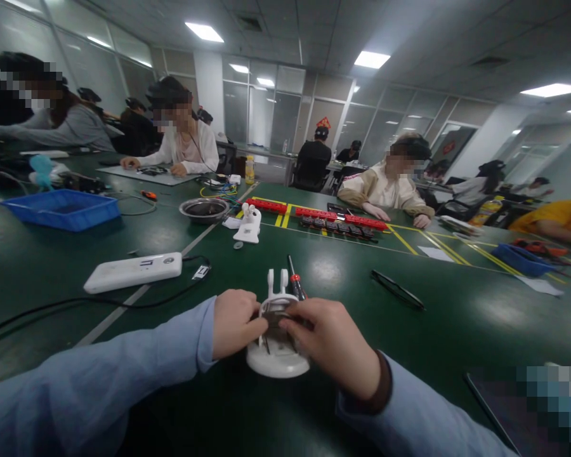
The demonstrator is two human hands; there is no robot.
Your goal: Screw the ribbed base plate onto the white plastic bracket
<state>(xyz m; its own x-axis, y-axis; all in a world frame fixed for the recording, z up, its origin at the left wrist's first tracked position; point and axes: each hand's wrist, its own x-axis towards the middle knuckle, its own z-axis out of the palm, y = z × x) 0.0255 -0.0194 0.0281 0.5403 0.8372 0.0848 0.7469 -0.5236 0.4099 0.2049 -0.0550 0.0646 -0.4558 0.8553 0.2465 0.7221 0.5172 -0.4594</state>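
A white plastic housing (278, 367) with a round base and two upright prongs at its far end stands in front of me, its hollow side facing me. My left hand (235, 324) is closed on its left rim, thumb reaching inside. Inside the housing sits a dark grey flat piece (276, 317). My right hand (330, 336) pinches at the right edge of that piece with thumb and forefinger; the exact contact is partly hidden by the fingers. Just beyond the housing lies a screwdriver (295, 284) with a red and black handle, its tip pointing away.
A white power strip (133, 273) with a black cable lies left, behind it a blue tray (64, 209). A metal bowl (204, 209) and another white plastic part (248, 225) stand farther back. A black pen-like object (398, 291) lies right. Other people sit around the table.
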